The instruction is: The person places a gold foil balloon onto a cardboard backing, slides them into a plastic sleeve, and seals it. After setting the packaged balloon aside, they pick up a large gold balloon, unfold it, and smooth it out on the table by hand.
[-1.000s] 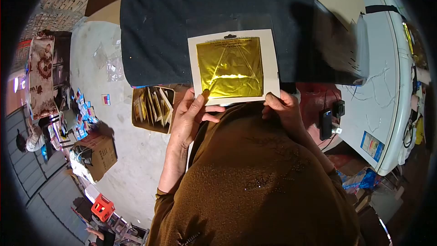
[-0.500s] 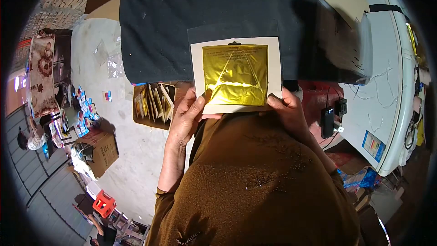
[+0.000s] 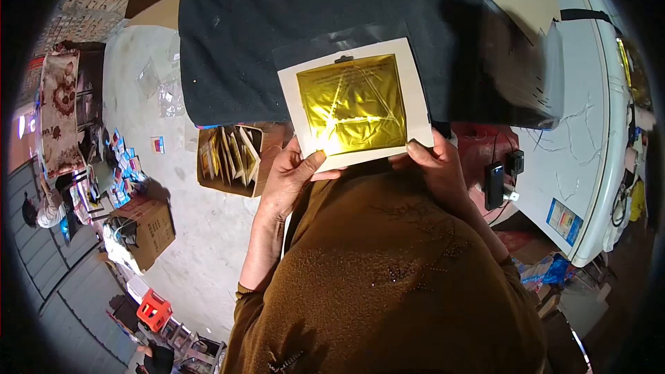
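Both hands pinch the near edge of a white card (image 3: 353, 107): left hand (image 3: 291, 176) at its near-left corner, right hand (image 3: 433, 166) at its near-right. The card, bearing gold foil (image 3: 353, 104), lies over the black cloth (image 3: 277, 28), tilted, its hang-hole end pointing far and slightly left.

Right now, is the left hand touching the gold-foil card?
Touching. In the head view, the left hand pinches the gold-foil card, thumb on its lower-left corner.

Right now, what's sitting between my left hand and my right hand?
In the head view, the lower edge of the foil card spans between left hand and right hand, which both grip it.
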Available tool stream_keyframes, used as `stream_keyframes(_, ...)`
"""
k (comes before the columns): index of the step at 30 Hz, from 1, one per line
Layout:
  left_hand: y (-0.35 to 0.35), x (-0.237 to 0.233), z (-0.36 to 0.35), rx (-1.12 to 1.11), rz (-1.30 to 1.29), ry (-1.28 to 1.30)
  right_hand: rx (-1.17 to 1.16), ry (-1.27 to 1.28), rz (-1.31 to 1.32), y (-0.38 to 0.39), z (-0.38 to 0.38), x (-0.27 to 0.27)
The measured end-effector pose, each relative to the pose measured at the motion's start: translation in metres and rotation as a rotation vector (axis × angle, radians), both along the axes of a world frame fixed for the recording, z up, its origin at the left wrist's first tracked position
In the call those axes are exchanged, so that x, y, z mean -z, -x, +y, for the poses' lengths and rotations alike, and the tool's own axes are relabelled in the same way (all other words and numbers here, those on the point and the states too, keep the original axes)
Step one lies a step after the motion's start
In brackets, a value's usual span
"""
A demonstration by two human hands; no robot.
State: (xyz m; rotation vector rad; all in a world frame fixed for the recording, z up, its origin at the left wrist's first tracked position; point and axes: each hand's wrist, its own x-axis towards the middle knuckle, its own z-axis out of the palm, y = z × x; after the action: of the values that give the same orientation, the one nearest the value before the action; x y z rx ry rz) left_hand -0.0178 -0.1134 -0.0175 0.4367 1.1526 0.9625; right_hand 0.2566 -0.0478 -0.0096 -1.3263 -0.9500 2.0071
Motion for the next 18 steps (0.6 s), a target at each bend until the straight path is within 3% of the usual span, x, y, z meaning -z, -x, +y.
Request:
stream_keyframes(5, 0.004, 0.001, 0.0, 0.033, -0.031, 0.019, 0.0, -0.056, -0.035, -0.001, -0.002, 0.01)
stream_keyframes(8, -0.003, -0.005, 0.002, -0.07, -0.079, -0.025, 0.081, -0.037, -0.07, 0.004, 0.0, 0.0)
stream_keyframes(11, 0.0, 0.01, -0.005, -0.01, 0.064, -0.074, 0.026, -0.097, -0.119, 0.0, 0.002, 0.006)
stream_keyframes(14, -0.003, 0.013, -0.006, -0.043, 0.03, -0.068, 0.023, -0.043, -0.083, 0.0, 0.002, 0.005)
stream_keyframes(18, -0.005, 0.009, -0.006, -0.095, 0.031, -0.064, -0.061, -0.153, -0.153, -0.014, 0.002, 0.014)
